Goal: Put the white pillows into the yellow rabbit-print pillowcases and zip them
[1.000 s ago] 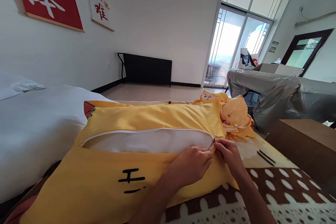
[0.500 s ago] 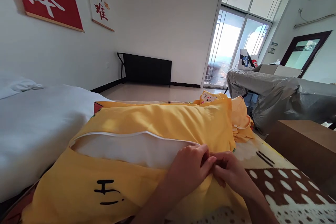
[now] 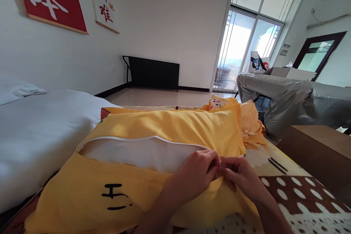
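A yellow pillowcase [image 3: 170, 124] lies in front of me with a white pillow [image 3: 131, 151] inside it. Its long zipped opening, edged in white, gapes on the left and narrows toward my hands. At the right end of that opening, my left hand [image 3: 201, 166] is closed, its fingers pinching the pillowcase edge. My right hand [image 3: 238, 172] meets it there, thumb and fingers pinched on the same edge. The zipper pull, if it is between them, is hidden by the fingers. Black printed marks show on the near side of the case.
A large white bundle [image 3: 49, 131] lies at left. Folded yellow cloth [image 3: 251, 117] sits behind the pillow's right end. A patterned blanket [image 3: 290, 193] spreads beneath, with a cardboard box [image 3: 318, 153] at right. Beyond stands a plastic-covered table [image 3: 287, 87].
The pillowcase's left side has shifted slightly right. Both hands stay at the right end of the opening, their fingers drawn closer together.
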### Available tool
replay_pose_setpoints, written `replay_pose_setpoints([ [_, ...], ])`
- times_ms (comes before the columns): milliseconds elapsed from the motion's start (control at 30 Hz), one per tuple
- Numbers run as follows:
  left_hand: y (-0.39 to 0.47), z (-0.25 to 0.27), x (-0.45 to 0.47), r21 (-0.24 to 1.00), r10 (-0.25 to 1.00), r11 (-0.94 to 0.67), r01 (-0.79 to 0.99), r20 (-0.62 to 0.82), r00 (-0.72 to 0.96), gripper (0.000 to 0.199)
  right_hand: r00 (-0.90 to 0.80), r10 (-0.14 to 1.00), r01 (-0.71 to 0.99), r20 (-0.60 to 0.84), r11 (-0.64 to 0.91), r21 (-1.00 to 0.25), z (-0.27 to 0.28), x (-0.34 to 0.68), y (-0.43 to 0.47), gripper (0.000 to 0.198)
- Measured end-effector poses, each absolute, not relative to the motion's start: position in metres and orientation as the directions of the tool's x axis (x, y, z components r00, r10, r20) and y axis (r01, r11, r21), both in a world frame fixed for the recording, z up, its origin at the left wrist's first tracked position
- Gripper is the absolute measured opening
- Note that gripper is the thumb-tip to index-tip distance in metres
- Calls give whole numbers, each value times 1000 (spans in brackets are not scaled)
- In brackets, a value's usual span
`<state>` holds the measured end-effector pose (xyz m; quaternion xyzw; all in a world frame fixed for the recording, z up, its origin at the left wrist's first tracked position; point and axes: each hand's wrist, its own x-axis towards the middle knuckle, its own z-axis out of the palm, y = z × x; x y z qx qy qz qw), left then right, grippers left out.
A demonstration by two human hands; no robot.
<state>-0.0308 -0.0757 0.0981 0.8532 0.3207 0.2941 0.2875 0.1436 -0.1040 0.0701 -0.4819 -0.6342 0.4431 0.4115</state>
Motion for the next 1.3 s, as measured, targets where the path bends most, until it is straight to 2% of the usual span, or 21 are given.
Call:
replay_pose_setpoints([
  [133,-77,97,-30,712,760,-576,401,287,583,7,-174,980,281,92,139,-949,73,143,-105,20],
  [367,-74,96,-27,620,705,-664,419,332,627,21,-150,981,394,120,170,-903,74,141,-106,24],
  [500,-72,91,-23,619,721,-663,421,375,583,21,18,922,644,388,286,-709,69,135,-107,12],
  [567,-71,88,-21,617,729,-659,430,384,567,20,11,875,742,485,318,-590,65,134,-107,20],
  [667,-71,86,-18,604,740,-655,455,389,549,17,-47,852,819,521,332,-468,60,135,-105,16],
  [867,-72,86,-14,525,747,-659,539,377,547,16,-35,820,884,571,292,-365,53,135,-99,18],
  [967,-76,86,-12,380,739,-672,636,398,543,16,-18,821,875,570,289,-388,53,133,-99,17],
  [1067,-81,86,-9,271,713,-685,677,440,546,19,43,847,815,530,277,-509,60,135,-100,15],
  [1200,-84,86,-5,293,721,-675,677,458,520,18,77,933,654,350,218,-724,68,143,-99,11],
  [1300,-82,88,-4,308,717,-680,665,465,519,18,48,964,557,263,193,-808,69,150,-97,9],
])
